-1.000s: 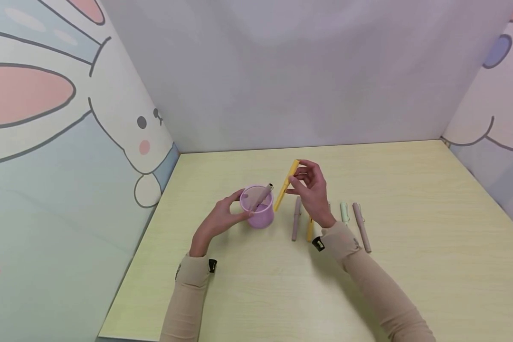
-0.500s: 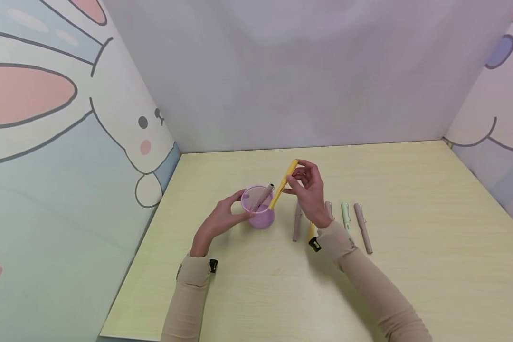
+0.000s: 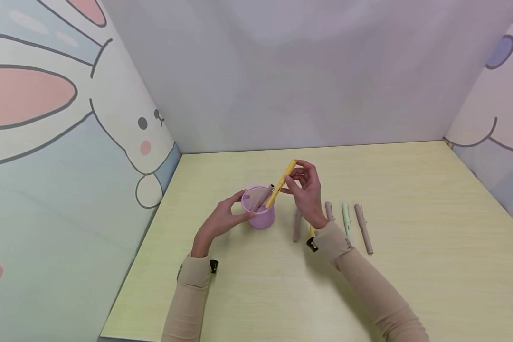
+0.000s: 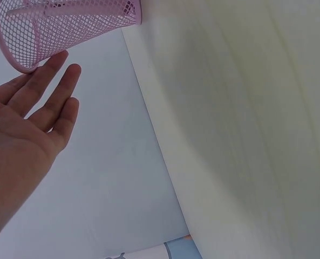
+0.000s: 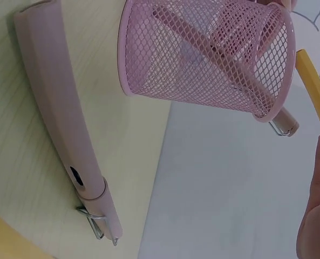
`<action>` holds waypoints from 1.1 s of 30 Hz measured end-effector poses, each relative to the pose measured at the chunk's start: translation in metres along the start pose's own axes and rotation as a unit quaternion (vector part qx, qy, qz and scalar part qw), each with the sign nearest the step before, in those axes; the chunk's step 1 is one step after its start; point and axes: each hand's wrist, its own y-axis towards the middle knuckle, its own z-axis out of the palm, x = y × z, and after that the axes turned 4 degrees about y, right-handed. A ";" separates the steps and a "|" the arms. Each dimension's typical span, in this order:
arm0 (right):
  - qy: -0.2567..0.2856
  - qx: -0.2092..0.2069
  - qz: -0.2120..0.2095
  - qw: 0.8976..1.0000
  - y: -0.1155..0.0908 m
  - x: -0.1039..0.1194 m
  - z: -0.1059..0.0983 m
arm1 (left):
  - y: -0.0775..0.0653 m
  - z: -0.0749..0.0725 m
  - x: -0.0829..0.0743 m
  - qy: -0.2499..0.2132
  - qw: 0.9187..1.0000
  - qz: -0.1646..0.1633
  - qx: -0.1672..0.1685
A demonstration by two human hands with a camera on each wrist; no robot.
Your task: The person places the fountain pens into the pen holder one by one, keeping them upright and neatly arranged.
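Observation:
A pink mesh pen cup point(image 3: 262, 220) stands on the table, a mauve pen point(image 3: 261, 198) leaning inside and poking past its rim. My left hand point(image 3: 221, 220) holds the cup near the rim, thumb on the near side and fingers on the far side; in the left wrist view, fingertips point(image 4: 57, 58) touch the rim. Between thumb and fingers, my right hand point(image 3: 306, 194) pinches a yellow pen point(image 3: 287, 175), tilted, its lower end over the cup's opening. The right wrist view shows this yellow pen point(image 5: 313, 89) just outside the rim and the mauve pen point(image 5: 219, 56) through the mesh.
Right of the cup lie several pens on the table point(image 3: 248, 294): a mauve pen point(image 3: 297, 228), a yellow pen point(image 3: 311, 231) partly under the right wrist, another mauve pen point(image 3: 328, 210), a light green pen point(image 3: 346, 217) and a mauve-brown pen point(image 3: 363, 229). Walls stand behind and beside.
My right hand has moved left with the yellow pen, bringing its lower end from beside the cup to over the opening. The left hand and cup have stayed nearly still.

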 end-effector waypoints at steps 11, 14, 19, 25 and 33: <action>-0.029 0.040 0.011 0.999 -0.005 -0.007 0.004 | -0.001 0.000 0.000 -0.005 1.000 -0.003 0.000; -0.039 0.052 0.014 0.998 -0.006 -0.008 0.003 | 0.000 0.000 0.000 -0.006 1.000 -0.002 -0.002; -0.052 0.056 0.013 0.997 -0.006 -0.006 -0.002 | 0.000 0.000 0.000 0.004 1.000 -0.002 -0.006; -0.056 0.049 0.008 0.997 -0.005 -0.001 -0.015 | 0.000 0.000 0.001 0.012 1.000 -0.009 -0.006; -0.081 0.031 0.001 0.996 -0.004 0.008 -0.043 | 0.000 0.000 0.002 0.013 1.000 -0.007 -0.004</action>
